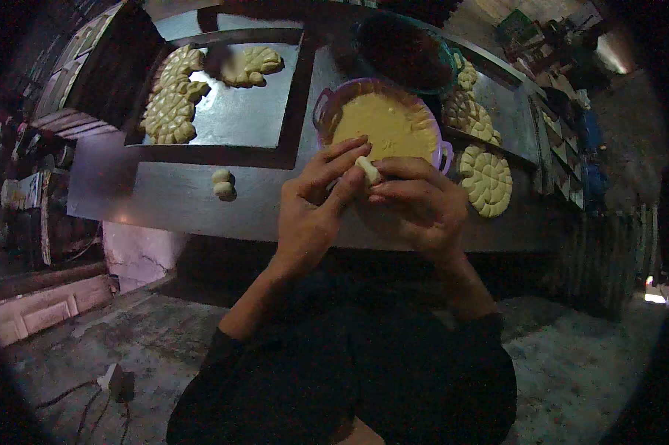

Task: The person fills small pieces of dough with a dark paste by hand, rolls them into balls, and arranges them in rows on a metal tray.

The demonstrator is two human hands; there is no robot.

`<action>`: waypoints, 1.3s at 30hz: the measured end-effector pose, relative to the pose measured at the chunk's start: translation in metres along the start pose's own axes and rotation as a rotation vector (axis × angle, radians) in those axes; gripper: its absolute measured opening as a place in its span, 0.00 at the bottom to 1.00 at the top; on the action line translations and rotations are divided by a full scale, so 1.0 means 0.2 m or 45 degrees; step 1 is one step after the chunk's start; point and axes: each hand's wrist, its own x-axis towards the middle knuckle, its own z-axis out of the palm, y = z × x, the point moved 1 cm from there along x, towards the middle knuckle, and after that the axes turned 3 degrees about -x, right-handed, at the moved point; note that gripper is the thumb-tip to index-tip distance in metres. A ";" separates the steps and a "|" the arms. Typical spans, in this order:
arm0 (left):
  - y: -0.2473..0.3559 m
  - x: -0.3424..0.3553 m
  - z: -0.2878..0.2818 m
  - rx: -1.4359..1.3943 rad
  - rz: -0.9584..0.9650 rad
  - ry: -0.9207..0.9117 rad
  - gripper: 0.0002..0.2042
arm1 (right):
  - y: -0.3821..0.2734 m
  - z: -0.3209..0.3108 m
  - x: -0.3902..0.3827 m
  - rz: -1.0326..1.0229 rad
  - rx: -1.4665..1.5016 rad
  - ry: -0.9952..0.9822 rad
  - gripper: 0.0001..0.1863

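Note:
A small pale piece of dough is pinched between the fingers of both hands, just over the near rim of a round purple basin. My left hand is closed on it from the left, thumb and fingertips touching it. My right hand closes on it from the right, fingers curled and partly hiding it. Inside the basin lies a yellow, crumbly-looking mass. Two small dough balls rest on the dark table to the left. Right of my right hand sits a flat round of scored dough.
A metal tray at the far left carries several scored dough pieces. Another tray with similar dough stands at the right, next to a dark green-rimmed tub. The table's front edge runs before me. A plug with cords lies at the lower left.

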 end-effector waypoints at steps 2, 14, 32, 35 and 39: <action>0.00 -0.04 0.02 -0.360 -0.233 0.089 0.15 | -0.10 0.02 0.00 -0.086 -0.204 -0.070 0.23; 0.13 -0.31 0.00 0.392 0.069 0.230 0.09 | -0.24 0.03 0.00 -0.027 0.144 -0.219 0.13; 0.04 -0.10 -0.67 -0.222 -0.392 0.114 0.19 | -0.10 0.57 0.41 0.036 -0.028 -0.403 0.27; -0.01 -0.10 -0.81 -0.253 -0.427 0.106 0.23 | 0.00 0.72 0.46 0.092 -0.148 -0.450 0.27; -0.27 -0.16 -1.02 -0.090 -0.575 0.424 0.18 | 0.10 1.00 0.43 0.599 0.217 -0.418 0.28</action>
